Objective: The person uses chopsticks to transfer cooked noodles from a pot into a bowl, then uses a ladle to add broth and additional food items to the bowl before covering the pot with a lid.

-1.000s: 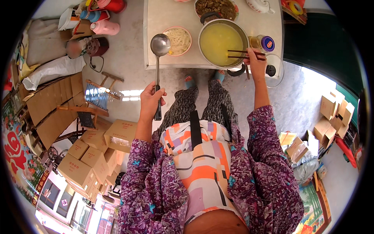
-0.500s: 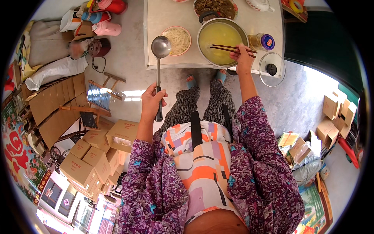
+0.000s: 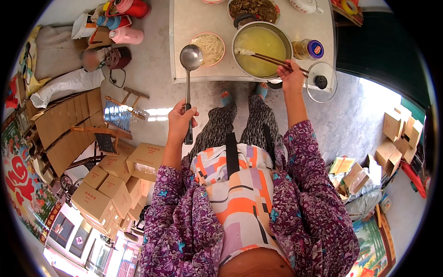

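My left hand is closed round the black handle of a metal ladle, its bowl held up beside a bowl of pale noodles. In my right hand is a pair of dark chopsticks, reaching over the near rim of a metal pot. Yellowish broth fills much of the pot. At the chopsticks' tips hangs a small clump of white noodles, over the left side of the broth.
On the white table are a dish of brown food, a jar with a purple lid and a white teapot. A glass lid leans at the near right edge. Cardboard boxes are stacked at left.
The chopsticks have come up with a clump of noodles at their tips. My right hand has moved slightly nearer to me. The ladle has barely shifted.
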### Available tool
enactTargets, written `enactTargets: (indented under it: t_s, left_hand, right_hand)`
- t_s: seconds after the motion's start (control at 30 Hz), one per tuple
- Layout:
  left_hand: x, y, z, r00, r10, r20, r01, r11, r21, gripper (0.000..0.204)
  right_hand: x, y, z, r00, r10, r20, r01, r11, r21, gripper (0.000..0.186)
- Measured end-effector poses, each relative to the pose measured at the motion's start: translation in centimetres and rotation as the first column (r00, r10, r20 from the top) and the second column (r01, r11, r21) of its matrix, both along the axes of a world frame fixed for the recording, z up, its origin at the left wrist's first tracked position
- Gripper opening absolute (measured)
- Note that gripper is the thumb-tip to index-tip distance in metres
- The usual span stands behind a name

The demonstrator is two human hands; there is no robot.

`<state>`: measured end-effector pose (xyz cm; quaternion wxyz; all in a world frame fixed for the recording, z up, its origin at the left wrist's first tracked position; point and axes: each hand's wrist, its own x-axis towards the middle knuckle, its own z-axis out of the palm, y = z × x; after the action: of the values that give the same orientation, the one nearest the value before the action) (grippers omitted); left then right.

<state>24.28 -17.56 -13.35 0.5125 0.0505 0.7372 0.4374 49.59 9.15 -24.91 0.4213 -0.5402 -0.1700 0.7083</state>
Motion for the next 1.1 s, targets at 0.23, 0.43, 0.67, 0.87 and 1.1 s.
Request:
enactTargets:
  t_s: [0.23, 0.43, 0.67, 0.87, 1.1]
  left_hand:
    - [-0.1, 0.0, 0.0, 1.0, -0.009, -0.016, 0.009, 1.0, -0.011, 0.041]
    - [-0.1, -0.1, -0.1, 1.0, -0.016, -0.006, 0.016, 1.0, 0.002, 0.041]
    - [0.0, -0.1, -0.1, 0.999, 0.033, -0.005, -0.033, 0.999, 0.022, 0.039]
    - [-0.2, -0.7, -0.4, 0.998, 0.065, -0.008, -0.065, 0.998, 0.019, 0.04]
    - [-0.3, -1.8, -0.5, 0.994, 0.113, -0.005, -0.112, 0.994, 0.017, 0.041]
  right_hand:
    - [1.6, 0.1, 0.0, 0.989, -0.101, -0.111, 0.094, 0.993, -0.074, 0.02]
    - [2.8, 0.8, 1.9, 0.974, -0.153, -0.167, 0.145, 0.988, -0.059, 0.02]
    - [2.7, 1.5, 7.5, 0.975, -0.113, -0.19, 0.118, 0.993, 0.013, 0.02]
    - [-0.4, 1.5, 12.3, 0.939, 0.015, -0.343, 0.012, 0.997, 0.076, 0.021]
    - [-6.9, 0.7, 11.8, 0.933, 0.107, -0.343, -0.081, 0.993, 0.089, 0.02]
